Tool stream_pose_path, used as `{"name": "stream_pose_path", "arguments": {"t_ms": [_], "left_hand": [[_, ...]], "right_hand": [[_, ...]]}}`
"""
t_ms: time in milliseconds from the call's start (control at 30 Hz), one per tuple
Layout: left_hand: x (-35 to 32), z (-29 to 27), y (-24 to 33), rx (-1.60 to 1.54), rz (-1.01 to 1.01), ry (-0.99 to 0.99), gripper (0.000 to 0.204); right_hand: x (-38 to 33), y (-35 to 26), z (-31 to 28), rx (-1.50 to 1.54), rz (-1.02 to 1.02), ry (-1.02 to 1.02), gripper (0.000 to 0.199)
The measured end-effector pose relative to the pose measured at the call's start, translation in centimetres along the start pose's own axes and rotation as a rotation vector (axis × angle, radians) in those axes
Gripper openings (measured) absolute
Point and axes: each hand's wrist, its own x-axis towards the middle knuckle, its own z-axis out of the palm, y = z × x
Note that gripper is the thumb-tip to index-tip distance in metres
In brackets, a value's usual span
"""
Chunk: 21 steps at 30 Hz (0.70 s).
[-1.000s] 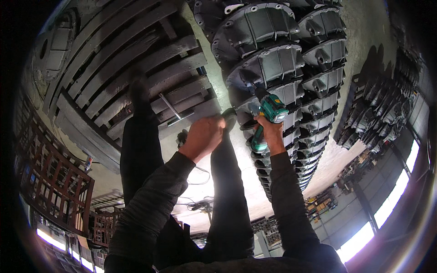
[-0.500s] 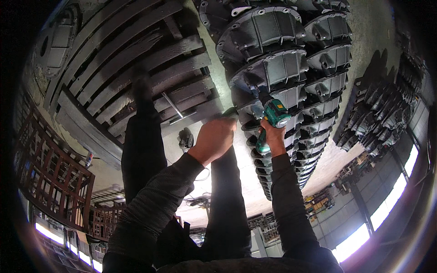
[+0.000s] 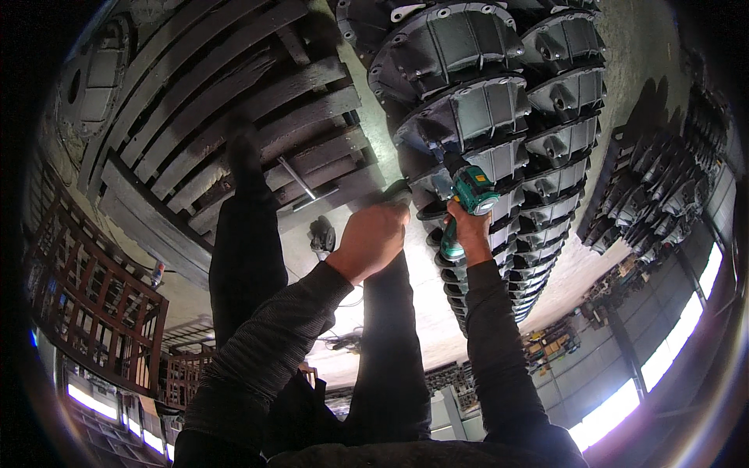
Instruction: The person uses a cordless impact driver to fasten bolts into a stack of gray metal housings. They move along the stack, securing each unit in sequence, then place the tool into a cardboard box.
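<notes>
My right hand is wrapped round the grip of a green and black cordless drill. The drill's front end points away from me and meets the near face of a dark metal casting in a long stacked row; the exact contact spot is too dark to make out. To the left, my left hand is closed in a fist above my right leg. Its fingertips are turned away, so whatever it may hold stays hidden. A dark shoe tip shows just beyond that fist.
A slatted wooden pallet lies at the left, my left foot on it, with a T-shaped metal bar near its edge. A second column of castings runs alongside the first. More castings sit far right; brown metal crates stand left.
The whole view has shifted slightly. Both hands keep nearly the same place, and the drill stays against the casting in my right hand.
</notes>
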Motion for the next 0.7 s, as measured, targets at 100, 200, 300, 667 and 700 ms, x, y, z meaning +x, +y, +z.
{"name": "stream_pose_path", "arguments": {"t_ms": [100,200,300,667,700], "left_hand": [[-0.2,0.3,0.1,-0.007,0.0,0.018,0.007],[-0.4,0.7,0.2,-0.013,0.007,0.012,0.007],[-0.7,1.4,0.3,-0.008,0.016,0.05,0.007],[-1.4,4.2,0.1,0.041,-0.001,-0.049,0.01],[-1.5,4.0,0.0,0.039,-0.006,-0.07,0.011]], "right_hand": [[0.1,0.1,-0.3,-0.057,0.013,-0.004,0.018],[0.3,0.1,-0.4,-0.14,0.026,-0.002,0.018],[0.5,0.1,-0.5,-0.219,0.005,-0.019,0.022],[0.2,0.8,-1.6,-0.108,-0.124,-0.13,0.019],[0.0,1.0,-1.4,-0.105,-0.117,-0.111,0.018]]}}
